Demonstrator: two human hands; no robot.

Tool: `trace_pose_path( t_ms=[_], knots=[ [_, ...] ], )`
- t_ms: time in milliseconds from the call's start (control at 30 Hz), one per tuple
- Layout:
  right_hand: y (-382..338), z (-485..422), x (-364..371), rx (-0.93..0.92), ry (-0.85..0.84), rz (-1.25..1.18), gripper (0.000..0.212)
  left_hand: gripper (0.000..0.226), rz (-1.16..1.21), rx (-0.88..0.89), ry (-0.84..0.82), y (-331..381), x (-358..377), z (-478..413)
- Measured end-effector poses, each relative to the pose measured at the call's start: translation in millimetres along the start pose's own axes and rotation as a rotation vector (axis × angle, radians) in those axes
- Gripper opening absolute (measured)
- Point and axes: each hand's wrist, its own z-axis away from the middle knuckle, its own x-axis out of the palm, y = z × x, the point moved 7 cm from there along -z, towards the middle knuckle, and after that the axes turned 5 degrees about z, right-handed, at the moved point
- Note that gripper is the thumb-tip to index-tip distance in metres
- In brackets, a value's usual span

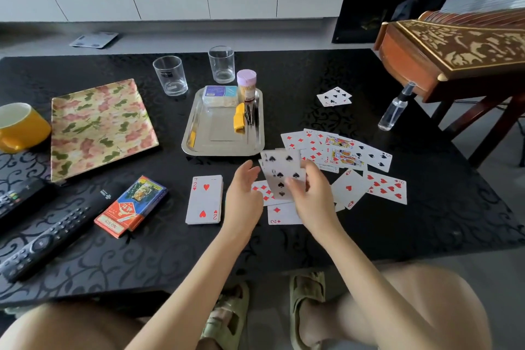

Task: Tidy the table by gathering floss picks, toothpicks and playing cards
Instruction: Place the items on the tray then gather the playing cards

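My right hand (311,193) grips a small fan of spade cards (281,172) raised above the black table (397,221). My left hand (243,194) is unclenched beside them, palm inward, holding nothing. A squared deck (204,199), two of hearts up, lies left of it. Loose cards (346,155) lie scattered right. The toothpick jar (246,84) stands on the metal tray (199,148).

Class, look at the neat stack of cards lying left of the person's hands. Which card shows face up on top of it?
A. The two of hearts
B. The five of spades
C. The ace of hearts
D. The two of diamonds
A: the top of the neat stack shows a red 2 in its corners and two red hearts, while the two of diamonds lies loose further right, below the hands.
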Motion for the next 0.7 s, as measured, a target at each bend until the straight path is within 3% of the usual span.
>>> trace_pose_path(
  t_ms=[167,267,333,400,433,500,600,700],
  knots=[
    [27.1,26.0,11.8,0.036,-0.132,-0.091,0.020,0.077,0.010,0.039,-0.206,-7.5,43.0,21.4],
    [16.9,23.1,-4.1,-0.012,-0.112,-0.035,0.021,0.073,-0.040,0.041,-0.212,-8.5,45.9,20.0],
    [12.1,6.6,-33.3,-0.040,-0.163,0.246,0.028,0.064,-0.375,0.102,-0.127,-5.3,33.8,8.5],
    [14.3,-19.4,-63.9,-0.070,-0.335,0.677,0.021,0.052,-0.796,0.195,-0.080,-1.7,24.9,-4.8],
    [18.1,-31.8,-76.3,-0.083,-0.439,0.869,0.009,0.055,-0.942,0.218,-0.094,-1.5,24.1,-10.8],
    [23.9,-49.3,-88.2,-0.137,-0.607,1.134,0.027,0.071,-1.113,0.216,-0.179,-2.2,27.1,-21.1],
    [36.8,-60.8,-85.6,-0.191,-0.797,1.233,0.028,0.084,-1.217,0.206,-0.328,-0.3,36.5,-30.0],
    [48.2,-64.9,-78.7,-0.266,-0.850,1.216,0.021,0.085,-1.307,0.185,-0.421,-1.1,42.2,-31.5]
  ],
)
